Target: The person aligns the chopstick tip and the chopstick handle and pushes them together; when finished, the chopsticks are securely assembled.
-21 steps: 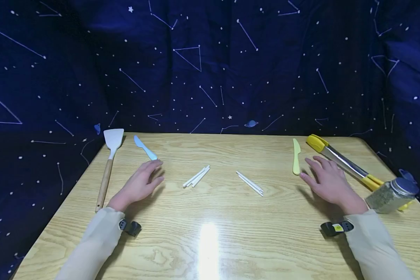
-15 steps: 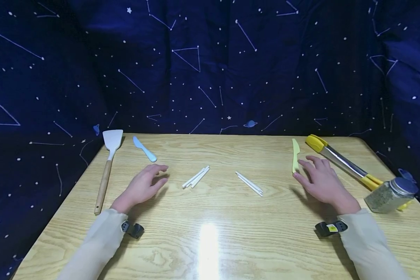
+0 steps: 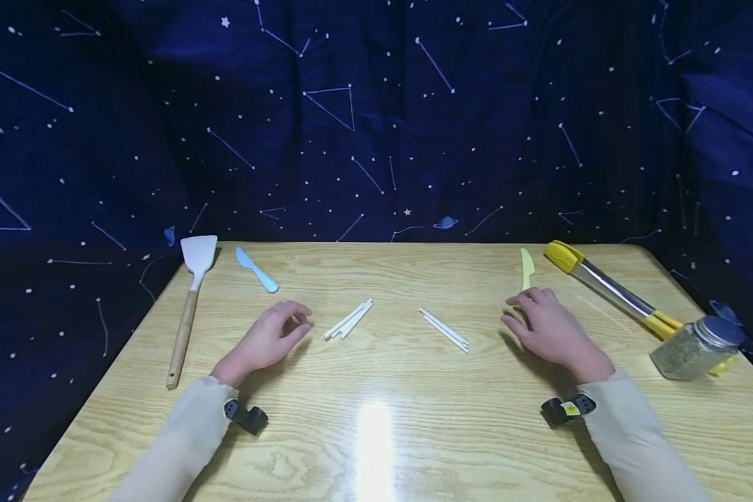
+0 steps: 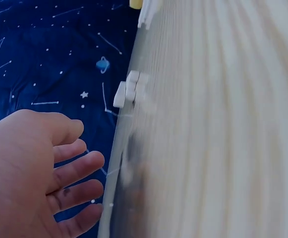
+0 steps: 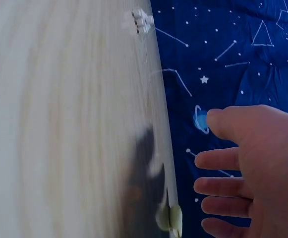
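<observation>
Left of centre in the head view, my left hand (image 3: 266, 338) hovers over the table with fingers loosely bent, holding nothing. Just right of its fingertips lies a small pile of white sticks (image 3: 349, 319), whose ends (image 4: 129, 89) also show in the left wrist view. My right hand (image 3: 551, 333) is likewise raised over the wood, relaxed and holding nothing. It overlaps the handle of a pale yellow-green knife (image 3: 526, 267). Between the hands is a second group of white sticks (image 3: 444, 330), closer to the right hand.
A blue knife (image 3: 257, 270) and a white spatula (image 3: 189, 317) with a wooden handle lie at left. At right are yellow-tipped tongs (image 3: 615, 287) and a glass jar (image 3: 698, 347) of dried herbs. A dark starry cloth (image 3: 376, 160) hangs behind the wooden table (image 3: 301, 432).
Both hands have moved inward, the left hand rightward and the right hand leftward, toward the white sticks. The right hand now covers part of the yellow-green knife's handle. The view has shifted slightly.
</observation>
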A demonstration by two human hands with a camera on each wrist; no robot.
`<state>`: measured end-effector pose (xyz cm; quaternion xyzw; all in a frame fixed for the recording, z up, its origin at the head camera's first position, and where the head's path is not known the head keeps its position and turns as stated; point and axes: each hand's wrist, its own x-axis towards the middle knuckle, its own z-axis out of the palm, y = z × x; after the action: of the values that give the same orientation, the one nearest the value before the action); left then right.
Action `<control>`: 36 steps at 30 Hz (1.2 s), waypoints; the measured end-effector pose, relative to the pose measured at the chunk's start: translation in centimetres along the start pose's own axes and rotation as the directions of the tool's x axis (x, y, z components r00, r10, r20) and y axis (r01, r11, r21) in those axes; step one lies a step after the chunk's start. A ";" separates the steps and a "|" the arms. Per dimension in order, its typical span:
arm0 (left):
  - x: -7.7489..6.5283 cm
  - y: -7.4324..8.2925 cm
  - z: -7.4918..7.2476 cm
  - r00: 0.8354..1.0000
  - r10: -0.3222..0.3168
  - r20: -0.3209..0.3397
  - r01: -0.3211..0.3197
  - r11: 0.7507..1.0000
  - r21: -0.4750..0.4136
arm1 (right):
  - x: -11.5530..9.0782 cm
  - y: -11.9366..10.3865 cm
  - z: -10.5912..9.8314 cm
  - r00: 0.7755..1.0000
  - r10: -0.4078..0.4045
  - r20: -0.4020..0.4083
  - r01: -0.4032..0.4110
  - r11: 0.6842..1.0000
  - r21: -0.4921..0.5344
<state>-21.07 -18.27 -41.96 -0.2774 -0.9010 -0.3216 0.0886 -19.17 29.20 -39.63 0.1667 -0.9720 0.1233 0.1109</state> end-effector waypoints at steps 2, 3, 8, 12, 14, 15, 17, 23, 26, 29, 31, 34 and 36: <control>0.0 0.0 0.3 1.000 0.008 0.005 -0.007 0.999 -0.032 | 0.2 -0.5 0.2 1.000 -0.001 0.003 0.001 1.000 0.019; 0.1 0.0 0.5 1.000 0.010 0.007 -0.009 0.999 -0.046 | 0.4 -0.7 0.3 1.000 -0.006 0.003 0.006 0.999 0.034; 0.2 0.1 1.4 1.000 0.019 0.008 -0.018 0.995 -0.099 | 1.0 -1.8 0.9 0.999 -0.020 0.038 0.015 0.992 0.128; 0.4 0.4 1.9 1.000 0.023 -0.004 -0.024 0.991 -0.129 | 1.5 -2.6 1.5 0.998 -0.040 0.055 0.029 0.985 0.172; 0.5 0.5 2.1 1.000 0.017 -0.008 -0.018 0.990 -0.138 | 1.8 -3.0 1.9 0.997 -0.063 0.052 0.052 0.980 0.194; 0.5 0.6 2.2 1.000 0.011 -0.011 -0.013 0.990 -0.140 | 1.9 -3.2 2.0 0.996 -0.072 0.050 0.060 0.978 0.201; 0.5 0.6 2.4 1.000 -0.003 -0.019 0.000 0.989 -0.145 | 2.0 -3.6 2.2 0.995 -0.085 0.051 0.072 0.974 0.214; 0.4 0.7 3.0 0.998 -0.030 -0.054 0.021 0.988 -0.153 | 2.4 -4.7 2.7 0.992 -0.084 0.091 0.061 0.971 0.232; 0.5 0.8 3.3 0.997 -0.039 -0.071 0.027 0.988 -0.153 | 2.5 -5.1 2.9 0.991 -0.088 0.103 0.060 0.968 0.244; 0.5 1.0 3.5 0.995 -0.053 -0.081 0.040 0.988 -0.150 | 2.7 -5.5 3.1 0.990 -0.097 0.102 0.068 0.963 0.262; 0.6 1.0 3.6 0.994 -0.061 -0.087 0.048 0.988 -0.147 | 2.7 -5.7 3.2 0.990 -0.096 0.105 0.064 0.960 0.272; 0.6 1.1 3.7 0.993 -0.070 -0.096 0.057 0.989 -0.136 | 2.9 -5.9 3.4 0.989 -0.100 0.106 0.068 0.959 0.274; 0.6 1.1 3.9 0.992 -0.070 -0.103 0.058 0.991 -0.119 | 3.0 -6.1 3.5 0.989 -0.103 0.107 0.071 0.960 0.269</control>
<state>-20.90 -14.85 -44.21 -0.2354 -0.8831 -0.3906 0.1103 -20.41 21.80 -40.99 0.2299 -0.9433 0.2369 0.0346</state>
